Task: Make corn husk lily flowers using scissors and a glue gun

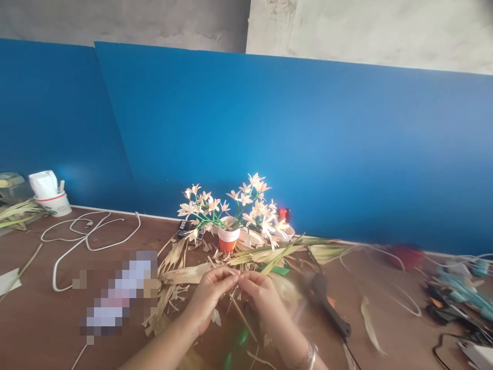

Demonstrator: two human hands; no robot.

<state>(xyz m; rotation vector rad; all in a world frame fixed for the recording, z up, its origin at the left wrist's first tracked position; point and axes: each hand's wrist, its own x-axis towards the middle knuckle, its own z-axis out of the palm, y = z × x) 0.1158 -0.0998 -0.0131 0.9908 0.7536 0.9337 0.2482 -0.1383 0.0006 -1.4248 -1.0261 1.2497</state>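
Note:
My left hand point(210, 295) and my right hand point(262, 293) meet at the fingertips above the brown table point(46, 318). Both pinch a small pale strip of dried leaf point(239, 276) between them. A thin stick point(242, 318) slants down below the fingers. Dried leaf strips and scraps point(181, 272) lie in a heap just beyond and left of my hands. Behind them stands an orange paper cup point(228, 240) holding handmade cream flowers point(231, 203) on green stems.
A black glue gun point(327, 306) lies right of my hands. White cable point(84, 236) loops across the left of the table, a white cup point(54, 200) stands far left, and tools and wires point(458, 298) crowd the right edge. A blue board point(308, 144) backs the table.

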